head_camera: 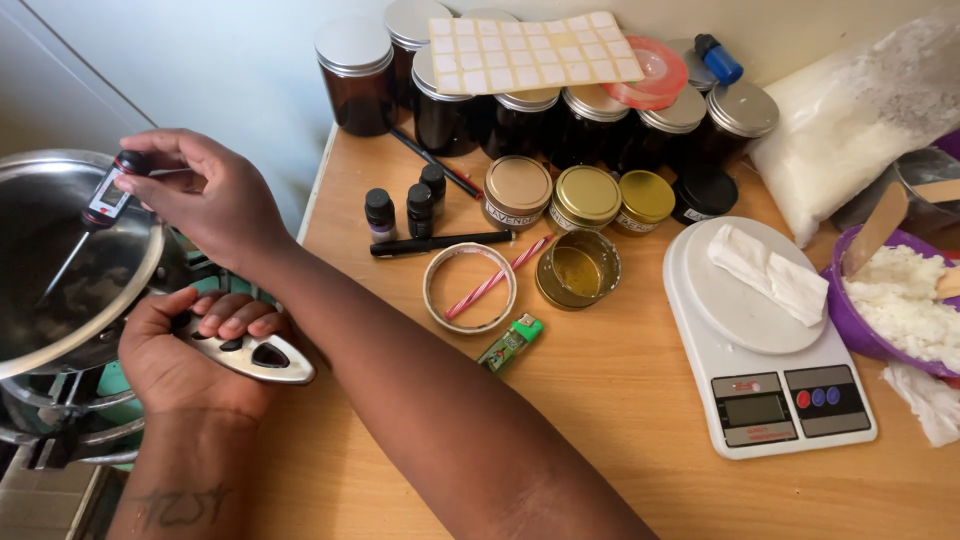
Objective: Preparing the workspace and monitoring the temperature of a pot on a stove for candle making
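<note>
While hands work a pot (pixel 60 190), jars (pixel 520 110) crowd the wooden table (pixel 620 400).

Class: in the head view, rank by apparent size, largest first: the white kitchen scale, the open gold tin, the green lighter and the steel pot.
1. steel pot, though cut off by the frame edge and nearer the camera
2. white kitchen scale
3. open gold tin
4. green lighter

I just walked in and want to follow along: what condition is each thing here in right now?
Left hand: shut on the pot handle.
Right hand: pinching a probe thermometer, its tip down inside the pot.
Open tin: lid off, yellowish inside.
Three gold tins: lids on.
Amber jars: capped.
Kitchen scale: folded white paper on its platform.
Purple bowl: holds white flakes.
</note>
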